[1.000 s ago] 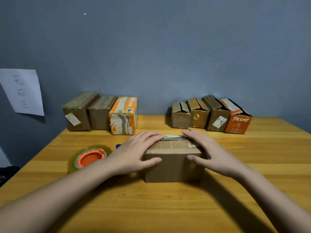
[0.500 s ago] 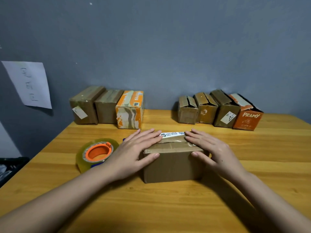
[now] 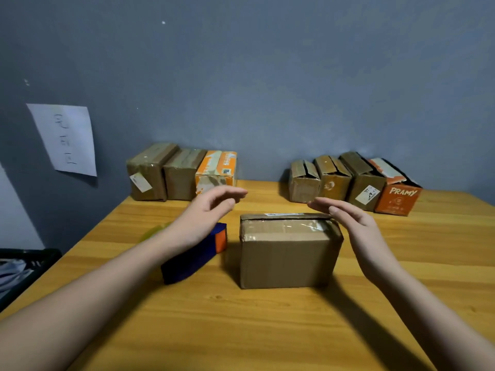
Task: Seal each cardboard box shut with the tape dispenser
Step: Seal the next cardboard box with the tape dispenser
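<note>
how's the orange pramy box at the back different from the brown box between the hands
The PRAMY box is orange with white lettering; the brown box is plain cardboard. The PRAMY box's top flaps gape open; the brown box's top is closed under clear tape. The PRAMY box stands in a row; the brown box stands alone. Both rest on the table.

Light: I saw dim, soft room lighting.
Shadows: fell beside the plain brown cardboard box (image 3: 286, 258).
Edges: I noticed wide-angle bending.
</note>
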